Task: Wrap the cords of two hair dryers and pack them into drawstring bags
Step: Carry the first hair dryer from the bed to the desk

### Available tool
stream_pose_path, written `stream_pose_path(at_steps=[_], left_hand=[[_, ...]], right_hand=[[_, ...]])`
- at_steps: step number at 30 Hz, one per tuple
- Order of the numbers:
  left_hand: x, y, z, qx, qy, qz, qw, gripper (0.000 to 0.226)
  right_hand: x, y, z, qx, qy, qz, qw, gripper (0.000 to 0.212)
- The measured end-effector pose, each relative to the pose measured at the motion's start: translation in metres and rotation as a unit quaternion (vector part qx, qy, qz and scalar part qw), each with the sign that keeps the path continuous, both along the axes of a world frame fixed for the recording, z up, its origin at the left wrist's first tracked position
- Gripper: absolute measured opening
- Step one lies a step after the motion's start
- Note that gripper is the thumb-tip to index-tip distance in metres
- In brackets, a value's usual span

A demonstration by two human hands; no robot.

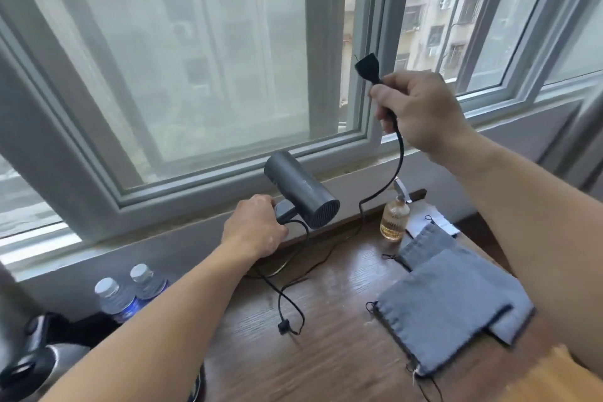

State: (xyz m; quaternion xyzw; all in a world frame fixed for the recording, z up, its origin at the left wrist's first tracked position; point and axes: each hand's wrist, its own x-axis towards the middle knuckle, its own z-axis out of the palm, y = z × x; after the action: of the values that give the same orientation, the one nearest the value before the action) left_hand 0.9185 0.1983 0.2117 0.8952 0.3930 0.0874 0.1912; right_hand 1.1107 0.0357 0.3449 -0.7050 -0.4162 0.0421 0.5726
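Grey cylindrical plastic hair dryer (301, 194) is held above the brown wooden desk (326, 356), left hand (254, 228) curled round its handle, right hand (417, 111) fisted on the thin black cord (400, 155) just below the plug (367, 67), likely pulling slack out for wrapping; grey cloth drawstring bags (440, 303) lie flat alongside.

Matt plastic, woven cloth and grained wood by a window.

The hair dryer (301, 194) had a matt, dark grey plastic shell, smooth along the barrel, with a finely perforated grille at its rear end. Its cord (399, 160) was smooth and black (rubber or plastic, it could not be told), ending in a matt black plug (367, 67). The drawstring bags (450, 307) were grey woven cloth, matt and faintly textured, with thin dark strings. The counter (326, 352) showed brown wood grain with a low sheen. A ribbed clear glass bottle (394, 219) carried a shiny metal top; the water bottles (115, 299) were clear glossy plastic; the window frame (326, 42) was smooth grey.
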Motion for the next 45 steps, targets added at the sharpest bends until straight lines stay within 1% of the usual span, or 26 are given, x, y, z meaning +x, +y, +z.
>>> stream_pose_path(at_steps=[3, 8, 15, 18, 25, 29, 33, 39, 42, 45], left_hand=[[0.033, 0.001, -0.002, 0.0, -0.003, -0.01, 1.0, 0.016], [0.091, 0.0, -0.011, -0.002, -0.009, -0.007, 1.0, 0.012], [0.155, -0.01, -0.042, -0.011, -0.001, 0.013, 1.0, 0.015], [0.173, -0.015, -0.063, -0.009, 0.009, 0.02, 1.0, 0.019], [0.189, -0.032, -0.13, -0.04, 0.046, 0.055, 0.997, 0.017], [0.188, -0.042, -0.172, -0.067, 0.069, 0.065, 0.993, 0.022], [0.185, -0.05, -0.211, -0.099, 0.097, 0.083, 0.987, 0.022], [0.193, -0.059, -0.26, -0.12, 0.119, 0.089, 0.982, 0.02], [0.202, -0.058, -0.279, -0.12, 0.134, 0.069, 0.981, 0.027], [0.212, -0.056, -0.294, -0.123, 0.154, 0.055, 0.979, 0.031]], right_hand=[[0.028, 0.0, -0.002, 0.0, 0.004, -0.016, 1.0, 0.02], [0.081, -0.001, -0.014, -0.006, 0.022, -0.019, 1.0, 0.02], [0.135, 0.001, -0.063, -0.05, 0.047, -0.002, 0.998, 0.021], [0.151, 0.0, -0.089, -0.071, 0.057, 0.008, 0.996, 0.022], [0.171, -0.006, -0.178, -0.135, 0.123, 0.03, 0.983, 0.019], [0.165, -0.013, -0.24, -0.18, 0.175, 0.04, 0.967, 0.02], [0.157, -0.023, -0.301, -0.245, 0.2, 0.042, 0.948, 0.023], [0.166, -0.027, -0.38, -0.287, 0.26, 0.0, 0.922, 0.026], [0.175, -0.025, -0.413, -0.306, 0.269, -0.017, 0.913, 0.029], [0.182, -0.022, -0.438, -0.32, 0.277, -0.03, 0.906, 0.026]])
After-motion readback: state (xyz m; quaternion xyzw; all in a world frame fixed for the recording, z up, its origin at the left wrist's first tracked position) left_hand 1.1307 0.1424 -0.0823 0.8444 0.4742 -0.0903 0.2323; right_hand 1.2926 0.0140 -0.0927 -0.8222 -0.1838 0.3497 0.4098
